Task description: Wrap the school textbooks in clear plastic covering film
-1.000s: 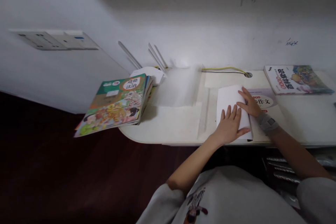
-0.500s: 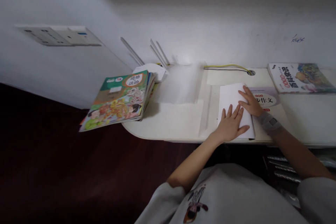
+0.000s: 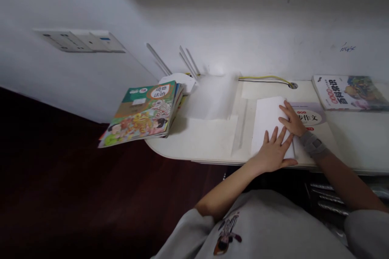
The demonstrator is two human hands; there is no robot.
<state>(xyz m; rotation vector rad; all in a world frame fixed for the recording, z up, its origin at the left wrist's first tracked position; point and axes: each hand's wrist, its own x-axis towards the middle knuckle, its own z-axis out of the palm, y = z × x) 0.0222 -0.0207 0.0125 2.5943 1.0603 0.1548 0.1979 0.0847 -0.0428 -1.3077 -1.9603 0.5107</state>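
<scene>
White paper [image 3: 267, 117], its right edge straight, lies on a book with a pale purple cover [image 3: 317, 123] on the white desk. My left hand [image 3: 275, 151] rests flat on the lower part of the paper, fingers spread. Higher up, at the paper's right edge, my right hand [image 3: 293, 121] lies with its fingers apart, a grey band on the wrist. The two hands nearly meet. Part of the purple book is hidden under the paper and my right hand. To the left, a translucent plastic sheet [image 3: 211, 97] lies on the desk.
A stack of books [image 3: 142, 113] sits at the desk's left end, jutting past its edge. Behind it stands a white router [image 3: 179, 81] with antennas. A yellow cable [image 3: 264, 77] runs along the wall to a desk hole. Another book [image 3: 349, 93] lies at the back right.
My left hand has slid slightly down and to the right over the paper. My right hand stays at the paper's right edge. The whole view has shifted a little.
</scene>
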